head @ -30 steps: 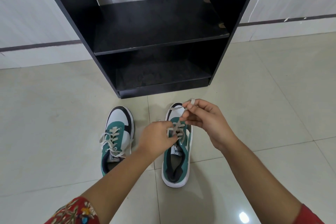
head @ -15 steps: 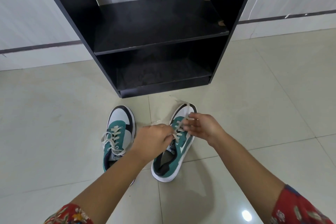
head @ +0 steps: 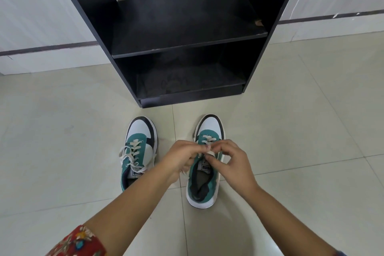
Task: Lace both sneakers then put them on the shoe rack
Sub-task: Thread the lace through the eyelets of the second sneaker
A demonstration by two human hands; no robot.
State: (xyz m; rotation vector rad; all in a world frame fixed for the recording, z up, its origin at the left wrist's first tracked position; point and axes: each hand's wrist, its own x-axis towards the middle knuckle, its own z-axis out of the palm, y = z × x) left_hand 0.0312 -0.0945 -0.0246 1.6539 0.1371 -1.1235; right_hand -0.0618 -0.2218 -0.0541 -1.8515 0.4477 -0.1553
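I have 2 sneakers on the tiled floor (head: 62, 151), toes pointing at the shoe rack (head: 187, 27), which puts them in line for the final lift onto a shelf. The left sneaker (head: 138, 151) sits by itself, its cream lace crossed through the eyelets and apparently tied in a loose bow, so I judge that one done. The right sneaker (head: 204, 183) is the one in hand, flat on its sole just beside the other, with a floor gap between them.

My left hand (head: 179, 162) and right hand (head: 230, 164) meet over the tongue of the right sneaker, near its upper eyelets. Both are closed in a pinch on the lace (head: 208, 153), fingertips almost touching each other, which looks to me like the start of a knot or the threading of a last eyelet; I cannot tell which, because the fingers hide the lace ends. Holding low and close to the tongue keeps the crossings below from going slack.

Both rack shelves I can see hold nothing, so neither sneaker is stowed yet. My next concern is keeping tension while I finish the tie.
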